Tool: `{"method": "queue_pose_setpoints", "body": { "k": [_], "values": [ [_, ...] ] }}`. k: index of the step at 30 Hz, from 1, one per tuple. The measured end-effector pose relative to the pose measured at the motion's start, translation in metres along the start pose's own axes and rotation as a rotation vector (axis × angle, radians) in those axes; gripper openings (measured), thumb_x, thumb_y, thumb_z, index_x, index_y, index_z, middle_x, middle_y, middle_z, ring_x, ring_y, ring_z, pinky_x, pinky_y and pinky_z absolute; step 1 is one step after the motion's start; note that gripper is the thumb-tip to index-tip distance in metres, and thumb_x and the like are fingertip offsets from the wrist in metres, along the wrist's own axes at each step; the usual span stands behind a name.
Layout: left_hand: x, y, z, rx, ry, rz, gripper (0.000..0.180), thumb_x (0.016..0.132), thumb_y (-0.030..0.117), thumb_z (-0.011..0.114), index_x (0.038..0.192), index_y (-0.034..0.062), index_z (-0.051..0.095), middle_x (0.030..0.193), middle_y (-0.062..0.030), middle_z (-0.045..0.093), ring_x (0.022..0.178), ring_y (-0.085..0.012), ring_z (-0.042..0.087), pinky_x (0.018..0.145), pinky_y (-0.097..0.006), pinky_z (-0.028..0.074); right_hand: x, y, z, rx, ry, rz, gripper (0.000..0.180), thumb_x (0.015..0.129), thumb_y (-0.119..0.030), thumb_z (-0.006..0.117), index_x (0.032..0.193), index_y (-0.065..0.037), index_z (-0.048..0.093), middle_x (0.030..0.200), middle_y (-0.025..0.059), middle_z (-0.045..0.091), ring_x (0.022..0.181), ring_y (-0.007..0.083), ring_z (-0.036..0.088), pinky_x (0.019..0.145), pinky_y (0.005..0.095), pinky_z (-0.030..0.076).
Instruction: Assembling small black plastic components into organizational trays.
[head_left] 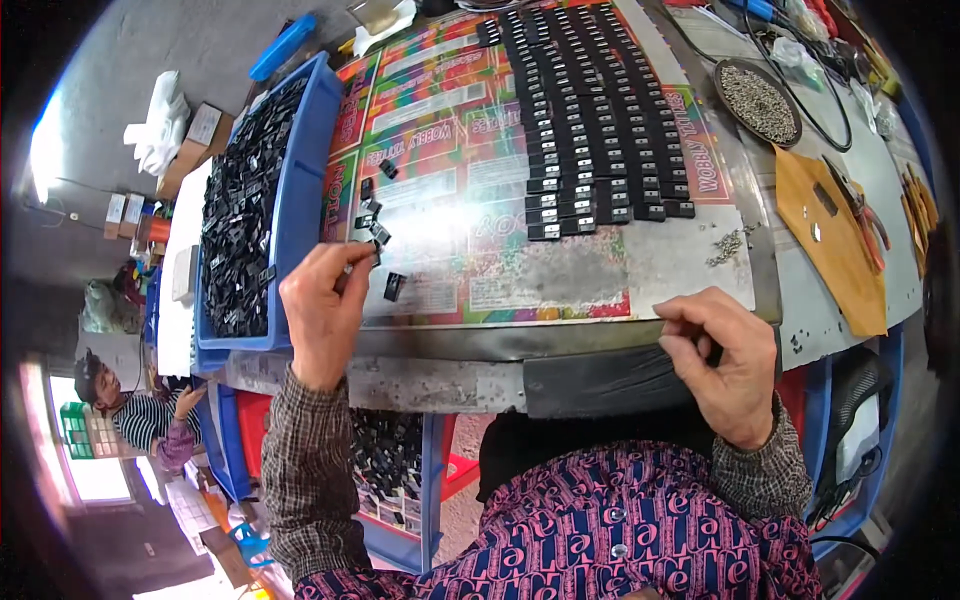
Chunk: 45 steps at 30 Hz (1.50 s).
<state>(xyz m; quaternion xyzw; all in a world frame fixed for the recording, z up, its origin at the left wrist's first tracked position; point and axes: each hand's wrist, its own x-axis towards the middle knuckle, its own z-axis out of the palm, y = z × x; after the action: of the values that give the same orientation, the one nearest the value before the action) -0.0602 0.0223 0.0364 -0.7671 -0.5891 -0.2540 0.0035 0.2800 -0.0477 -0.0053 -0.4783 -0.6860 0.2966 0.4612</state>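
My left hand [325,305] is at the left of the work surface. Its thumb and forefinger pinch a small black plastic piece [376,254], partly hidden by the fingers. Just beyond it lie several loose black pieces [368,208], and one more black piece [395,287] rests to its right. My right hand [728,362] hovers over the front edge at the right, fingers curled and thumb close to the forefinger. Whatever it may hold is too small to make out. Past it is a scatter of tiny metal parts [724,248]. Black pieces with metal inserts [580,130] stand in long rows.
A blue bin [300,170] full of black pieces stands at the left. At the right are a round dish of metal parts [758,103], pliers [858,215] and a brown envelope [815,240]. A co-worker [135,410] sits at far left. A printed colourful sheet [430,150] covers the table.
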Motion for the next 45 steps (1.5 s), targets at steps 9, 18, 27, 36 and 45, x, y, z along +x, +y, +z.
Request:
{"method": "queue_pose_setpoints", "body": {
  "k": [9,18,27,36,45],
  "values": [
    [-0.036,0.004,0.015,-0.163,0.012,-0.167,0.018,0.079,0.003,0.071,0.096,-0.0009,0.068,0.076,-0.0076,0.062,0.054,-0.0103,0.049,0.053,-0.025,0.041,-0.003,-0.002,0.003,-0.06,0.024,0.031,0.023,0.076,0.005,0.066,0.098,-0.001,0.066,0.076,0.004,0.06,0.059,0.009,0.049,0.051,0.0227,0.037],
    [-0.039,-0.003,0.019,0.137,-0.025,0.098,0.015,0.081,0.001,0.061,0.095,0.003,0.065,0.081,-0.0153,0.058,0.072,-0.0348,0.06,0.063,-0.042,0.047,-0.003,-0.003,-0.015,-0.109,0.025,-0.1,0.016,0.078,0.002,0.068,0.094,0.001,0.066,0.077,0.0061,0.061,0.06,0.0121,0.053,0.055,0.0233,0.042],
    [-0.043,0.022,0.019,-0.044,0.0,0.02,0.013,0.081,-0.005,0.058,0.094,-0.0023,0.06,0.079,-0.0136,0.058,0.063,-0.0244,0.056,0.057,-0.033,0.044,0.012,0.05,-0.112,-0.66,0.306,-0.01,0.013,0.079,-0.01,0.062,0.088,-0.002,0.068,0.081,0.0146,0.064,0.077,0.0329,0.063,0.067,0.0398,0.048],
    [-0.05,0.085,0.026,-0.379,-0.065,-0.1,0.013,0.083,-0.005,0.061,0.095,-0.0026,0.064,0.075,-0.0075,0.063,0.054,-0.0093,0.056,0.049,-0.024,0.041,0.035,0.087,-0.138,-0.847,0.225,0.039,0.012,0.076,-0.01,0.064,0.084,-0.002,0.068,0.079,0.012,0.063,0.077,0.0305,0.063,0.071,0.0404,0.048],
    [-0.057,0.104,0.033,-0.387,-0.105,-0.083,0.013,0.079,-0.006,0.063,0.091,-0.0016,0.065,0.077,-0.0096,0.064,0.056,-0.0113,0.057,0.054,-0.025,0.043,0.04,0.093,-0.142,-0.83,0.193,0.028,0.01,0.074,-0.009,0.066,0.08,-0.001,0.066,0.079,0.0122,0.064,0.077,0.0312,0.063,0.071,0.0407,0.049]
  ]
}}
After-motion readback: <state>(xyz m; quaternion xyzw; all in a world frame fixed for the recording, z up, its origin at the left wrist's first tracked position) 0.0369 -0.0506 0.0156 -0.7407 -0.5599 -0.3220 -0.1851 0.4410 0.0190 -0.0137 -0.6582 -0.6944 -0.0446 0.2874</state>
